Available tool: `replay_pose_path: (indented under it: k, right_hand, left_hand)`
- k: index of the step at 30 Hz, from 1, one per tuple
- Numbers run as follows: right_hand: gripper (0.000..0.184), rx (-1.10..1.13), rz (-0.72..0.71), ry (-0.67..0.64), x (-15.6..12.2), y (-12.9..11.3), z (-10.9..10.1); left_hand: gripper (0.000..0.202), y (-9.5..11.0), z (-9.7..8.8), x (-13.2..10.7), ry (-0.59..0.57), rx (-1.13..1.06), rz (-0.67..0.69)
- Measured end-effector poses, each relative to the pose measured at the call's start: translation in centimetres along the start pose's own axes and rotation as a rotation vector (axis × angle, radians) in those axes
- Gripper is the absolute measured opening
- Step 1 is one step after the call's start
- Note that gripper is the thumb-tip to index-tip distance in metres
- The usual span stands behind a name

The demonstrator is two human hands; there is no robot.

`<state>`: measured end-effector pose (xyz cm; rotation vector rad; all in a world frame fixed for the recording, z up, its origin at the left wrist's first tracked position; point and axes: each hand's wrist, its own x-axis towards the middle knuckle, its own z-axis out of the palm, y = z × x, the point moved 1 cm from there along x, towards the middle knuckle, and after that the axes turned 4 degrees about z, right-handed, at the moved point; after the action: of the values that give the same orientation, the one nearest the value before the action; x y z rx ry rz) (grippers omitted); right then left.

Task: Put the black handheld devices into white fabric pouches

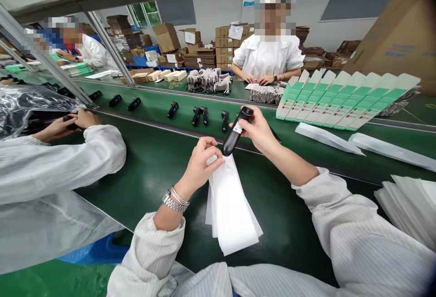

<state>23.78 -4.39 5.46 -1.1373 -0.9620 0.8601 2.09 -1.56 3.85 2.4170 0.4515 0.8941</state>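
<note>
**Right hand (256,130) gripped a black device (234,131); left hand (197,166) pinched white strips (232,206)**

Cardboard cartons (218,45) stood piled along the far wall of the workroom. A long green counter (153,183) ran across the view, with a raised green ledge (190,95) beyond it. A co-worker in a white coat (267,58) stood at the far side of the ledge, and a second co-worker's white sleeve (51,165) reached in from the left edge of the counter. Green-and-white cards (340,99) stood fanned near the right end of the ledge, above two loose white sleeves (327,138). A stack of white sheets (408,208) sat at the counter's right edge. A row of small black devices (173,110) stood along the ledge.

The white strips hung from the closed left hand over the middle of the counter. The right hand was closed around the black device, whose lower end sat just beside the left fingers (213,145). A metal bracelet (174,199) circled the left wrist.
</note>
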Motion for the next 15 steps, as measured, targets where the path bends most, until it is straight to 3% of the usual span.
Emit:
replay_pose_path:
  k: [4,8,10,12,15]
  right_hand:
    - [0.049,0.025,0.181,-0.123,-1.1,0.8,1.2]
    - [0.045,-0.025,0.404,-0.416,-2.2,1.4,2.0]
    - [0.043,-0.106,0.405,-0.54,-2.5,1.4,2.2]
    - [0.043,-0.199,0.309,-0.532,-2.3,1.1,1.9]
    - [0.043,-0.196,0.181,-0.34,-1.2,0.1,0.2]
  left_hand:
    - [0.008,0.8,0.1,0.0,-0.027,-0.038,0.025]
    - [0.009,1.3,0.1,0.2,-0.003,-0.109,0.037]
    - [0.01,1.3,0.0,0.3,0.006,-0.12,0.02]
    - [0.011,1.3,-0.1,0.3,-0.006,-0.152,0.007]
    - [0.013,1.1,-0.2,0.0,-0.071,-0.209,-0.03]
